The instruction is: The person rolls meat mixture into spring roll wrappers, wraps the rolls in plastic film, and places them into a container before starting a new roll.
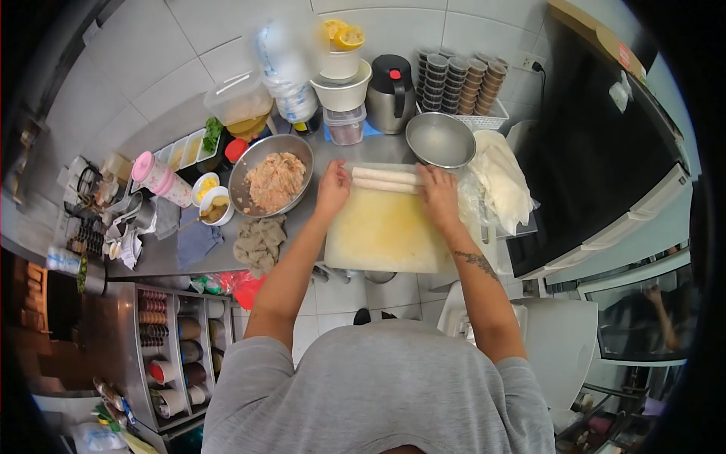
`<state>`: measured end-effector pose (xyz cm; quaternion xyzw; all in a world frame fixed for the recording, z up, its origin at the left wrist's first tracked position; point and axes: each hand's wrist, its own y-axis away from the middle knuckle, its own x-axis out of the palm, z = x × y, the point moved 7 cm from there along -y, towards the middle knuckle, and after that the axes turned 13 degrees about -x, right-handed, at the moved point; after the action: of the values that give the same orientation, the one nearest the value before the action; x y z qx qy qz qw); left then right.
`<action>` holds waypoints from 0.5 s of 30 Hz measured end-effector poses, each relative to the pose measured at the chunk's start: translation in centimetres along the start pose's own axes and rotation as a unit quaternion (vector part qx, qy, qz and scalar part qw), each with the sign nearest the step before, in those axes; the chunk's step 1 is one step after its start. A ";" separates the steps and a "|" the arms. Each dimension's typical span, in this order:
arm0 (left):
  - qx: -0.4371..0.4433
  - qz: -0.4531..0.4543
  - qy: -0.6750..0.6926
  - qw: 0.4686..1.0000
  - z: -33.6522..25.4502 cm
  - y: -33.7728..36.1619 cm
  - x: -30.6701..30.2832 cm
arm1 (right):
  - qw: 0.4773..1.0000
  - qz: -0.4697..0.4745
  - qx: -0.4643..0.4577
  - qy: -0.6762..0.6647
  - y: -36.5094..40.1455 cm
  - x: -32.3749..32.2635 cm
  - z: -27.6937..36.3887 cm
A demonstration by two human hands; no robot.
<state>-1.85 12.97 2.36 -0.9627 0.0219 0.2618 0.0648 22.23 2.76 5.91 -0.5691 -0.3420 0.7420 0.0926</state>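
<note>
Two pale dough-like rolls [387,185] lie side by side across the far end of a yellowed cutting board [386,234]. My left hand [334,185] is curled at their left end, its fingertips against the roll. At the right end, my right hand [440,188] has its fingers bent over the roll. To the left of the board stands a steel bowl of minced pinkish filling [276,181]. A steel bowl of cloudy liquid [441,140] sits just beyond my right hand. White wrapper sheets or cloth [501,178] lie to its right.
A crumpled brown rag [259,244] lies left of the board, near a blue cloth [200,244]. Small white bowls [217,206] hold yellow and brown contents. Along the wall stand a steel jug [391,94] and stacked lidded cups [457,83]. A black-fronted fridge [605,144] borders the right.
</note>
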 end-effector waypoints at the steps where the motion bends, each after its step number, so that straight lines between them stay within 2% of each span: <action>1: 0.004 -0.010 0.020 1.000 -0.2 0.2 0.3 | 1.000 0.012 -0.011 -0.005 -0.5 0.2 0.9; 6: -0.027 -0.033 0.046 0.998 -1.4 0.8 1.0 | 0.997 0.077 -0.022 0.007 -1.8 3.5 4.1; 11: -0.021 -0.043 0.032 0.998 -1.4 0.9 0.7 | 0.997 0.075 -0.020 -0.008 -1.5 4.0 3.7; 15: 0.081 -0.052 -0.037 0.995 -0.9 2.1 0.0 | 0.998 0.063 -0.027 -0.010 -1.0 3.2 2.4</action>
<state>-1.54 10.76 2.89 -0.9439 -0.0096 0.2906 0.1565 18.76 4.23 4.31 -0.5839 -0.3266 0.7427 0.0269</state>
